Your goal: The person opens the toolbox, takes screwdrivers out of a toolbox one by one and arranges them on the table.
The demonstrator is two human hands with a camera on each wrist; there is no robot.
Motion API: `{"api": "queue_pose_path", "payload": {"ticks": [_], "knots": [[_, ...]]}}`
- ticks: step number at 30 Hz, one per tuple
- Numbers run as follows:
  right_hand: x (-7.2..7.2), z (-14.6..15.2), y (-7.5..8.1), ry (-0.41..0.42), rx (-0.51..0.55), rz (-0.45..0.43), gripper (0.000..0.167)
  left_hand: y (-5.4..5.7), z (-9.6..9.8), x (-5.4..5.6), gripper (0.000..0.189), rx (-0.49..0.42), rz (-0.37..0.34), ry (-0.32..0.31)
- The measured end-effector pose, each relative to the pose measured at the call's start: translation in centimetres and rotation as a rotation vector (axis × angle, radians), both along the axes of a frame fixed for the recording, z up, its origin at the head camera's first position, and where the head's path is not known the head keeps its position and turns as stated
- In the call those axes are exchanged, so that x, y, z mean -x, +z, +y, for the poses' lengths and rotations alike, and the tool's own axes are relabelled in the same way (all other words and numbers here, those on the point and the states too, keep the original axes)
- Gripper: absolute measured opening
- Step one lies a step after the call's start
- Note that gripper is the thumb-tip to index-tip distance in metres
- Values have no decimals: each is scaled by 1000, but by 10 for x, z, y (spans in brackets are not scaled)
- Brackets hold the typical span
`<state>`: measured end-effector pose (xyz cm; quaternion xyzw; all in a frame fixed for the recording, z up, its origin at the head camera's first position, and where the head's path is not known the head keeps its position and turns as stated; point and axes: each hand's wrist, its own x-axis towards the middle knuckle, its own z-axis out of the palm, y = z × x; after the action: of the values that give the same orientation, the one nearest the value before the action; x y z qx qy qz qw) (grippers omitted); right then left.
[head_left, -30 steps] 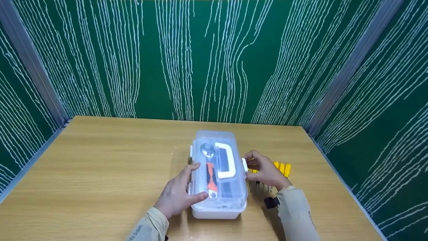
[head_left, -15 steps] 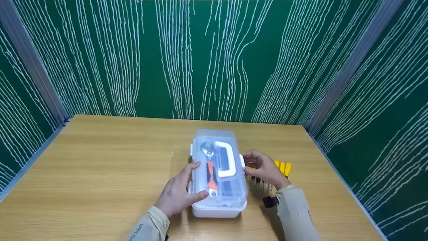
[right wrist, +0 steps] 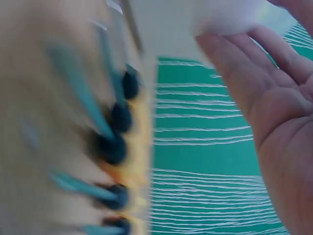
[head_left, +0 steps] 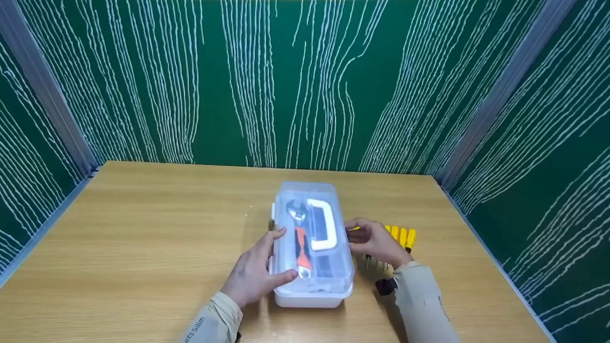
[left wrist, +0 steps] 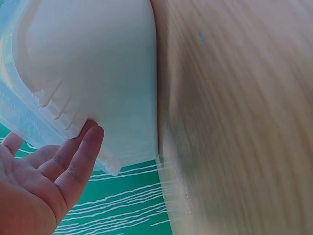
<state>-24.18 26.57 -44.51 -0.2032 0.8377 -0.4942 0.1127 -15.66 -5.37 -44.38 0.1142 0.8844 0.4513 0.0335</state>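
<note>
A clear-lidded white toolbox [head_left: 312, 300] stands on the table in the head view, its lid down. Through the lid shows an adjustable wrench [head_left: 301, 243] with an orange and black handle, beside the white carrying handle [head_left: 329, 226]. My left hand [head_left: 252, 274] holds the box's left side, thumb on the lid. In the left wrist view, its fingertips [left wrist: 93, 134] sit under the ribbed rim. At the right side of the box, my right hand [head_left: 376, 243] presses with its fingers where the white latch [right wrist: 230, 17] is, the latch hidden from the head view.
Several screwdrivers [head_left: 402, 237] with yellow handles lie right of the box, partly behind my right hand; their dark collars and shafts blur in the right wrist view. Green walls [head_left: 305, 85] with white wavy lines enclose the wooden table [head_left: 157, 238] at the back and sides.
The right latch, standing out from the box a second ago, has been pushed in against its side by my right hand. My left hand keeps its place on the box.
</note>
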Motion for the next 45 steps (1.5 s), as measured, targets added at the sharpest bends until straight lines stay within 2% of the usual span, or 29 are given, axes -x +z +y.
{"api": "queue_pose_path", "payload": {"ticks": [3,10,16,23,32,40,45], "knots": [[2,2,-4,-4,32,-27,45,0,1,0,89,-5,5,0],[2,0,-4,-46,47,-55,43,-3,0,-2,87,-7,92,-10],[1,-4,0,-92,21,-108,45,-2,0,-1,89,-10,67,-8],[1,-8,1,-106,49,-138,44,-1,0,0,89,-4,88,-9],[-4,-11,5,-80,-22,-123,39,-1,1,-1,90,1,60,2],[-6,-9,5,-18,-80,-25,41,-1,0,-1,88,19,89,-15],[-6,-10,8,-39,-131,-6,43,2,1,0,89,29,25,-4]]}}
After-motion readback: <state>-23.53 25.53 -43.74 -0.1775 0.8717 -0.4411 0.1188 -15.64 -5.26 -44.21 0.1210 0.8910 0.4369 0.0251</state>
